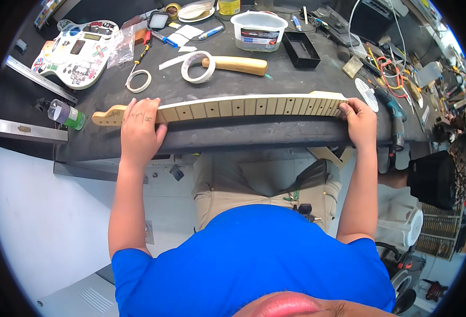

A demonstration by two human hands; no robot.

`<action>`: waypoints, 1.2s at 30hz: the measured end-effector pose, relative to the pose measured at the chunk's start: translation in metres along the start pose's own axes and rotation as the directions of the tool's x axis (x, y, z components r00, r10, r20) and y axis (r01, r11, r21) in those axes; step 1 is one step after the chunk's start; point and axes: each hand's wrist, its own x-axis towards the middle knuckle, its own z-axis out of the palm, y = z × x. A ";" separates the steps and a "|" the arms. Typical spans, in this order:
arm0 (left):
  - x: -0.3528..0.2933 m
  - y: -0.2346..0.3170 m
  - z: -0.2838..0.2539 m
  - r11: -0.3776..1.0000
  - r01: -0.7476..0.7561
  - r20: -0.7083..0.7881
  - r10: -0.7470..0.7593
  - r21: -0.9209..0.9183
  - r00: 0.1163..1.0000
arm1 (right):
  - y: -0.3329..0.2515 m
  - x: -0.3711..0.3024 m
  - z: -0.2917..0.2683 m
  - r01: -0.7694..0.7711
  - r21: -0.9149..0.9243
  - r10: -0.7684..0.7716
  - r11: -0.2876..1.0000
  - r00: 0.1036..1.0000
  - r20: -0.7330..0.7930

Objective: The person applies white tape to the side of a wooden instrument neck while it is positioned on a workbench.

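A maple guitar neck point(250, 107) with dark dot inlays and many fret lines lies across the near edge of the bench, its fretboard facing up toward me. My left hand point(142, 127) is closed over it where the headstock point(106, 117) begins, fingers across the top and thumb on the near side. At the opposite end, my right hand point(361, 121) grips the heel between thumb and fingers. Beyond the neck, a roll of white tape point(186, 67) stands against a wooden handle-shaped piece point(241, 65). A thinner tape roll point(149, 80) lies left of it.
A sticker-covered guitar body point(79, 66) rests far left, near a screwdriver point(142, 53). A white tub point(242, 34) and black tray point(302, 63) stand at the back. A power tool point(397, 119) and cluttered tools are right. Another person's leg point(394, 178) shows at lower right.
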 end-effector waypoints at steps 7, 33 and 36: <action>0.013 -0.018 0.002 0.991 0.061 0.112 -0.047 -0.123 0.993 | 0.003 0.022 -0.005 -0.183 0.095 0.166 0.978 0.973 0.162; 0.071 -0.014 -0.018 0.820 0.336 0.425 -0.128 -0.462 0.896 | 0.021 0.008 0.027 0.000 0.064 0.014 0.998 0.979 -0.204; 0.103 -0.021 0.015 0.860 0.232 0.397 -0.037 -0.455 0.917 | 0.018 0.010 0.030 -0.006 0.031 0.013 1.000 0.978 -0.210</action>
